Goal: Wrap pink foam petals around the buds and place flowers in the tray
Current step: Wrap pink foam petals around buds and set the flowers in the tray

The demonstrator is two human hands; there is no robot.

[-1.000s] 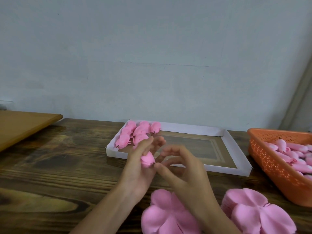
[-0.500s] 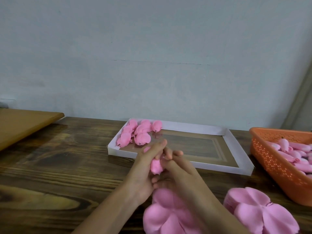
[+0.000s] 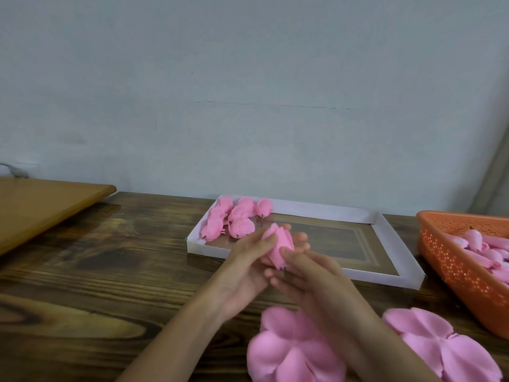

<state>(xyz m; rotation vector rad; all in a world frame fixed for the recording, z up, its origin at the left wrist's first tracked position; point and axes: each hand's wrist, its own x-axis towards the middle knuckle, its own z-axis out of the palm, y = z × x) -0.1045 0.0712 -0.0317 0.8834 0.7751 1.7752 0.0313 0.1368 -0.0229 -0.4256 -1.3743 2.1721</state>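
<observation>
Two bare hands in view: left hand (image 3: 248,260), right hand (image 3: 311,274). Long, slender fingers with rounded fingertips. Nails too blurred to make out. Slim left forearm (image 3: 176,334) and right forearm (image 3: 366,332), both bare all the way to the lower frame edge. Narrow wrists. Faint creases at left wrist. Right forearm soft with blur near bottom edge.

No legible text, label, brand, number or sign appears anywhere in the view. The white tray (image 3: 316,209), the orange perforated basket (image 3: 451,268), the foam flowers (image 3: 234,219), the flat foam petals (image 3: 292,351), the wooden surface (image 3: 110,271) and the wall (image 3: 248,78) are all unmarked.
</observation>
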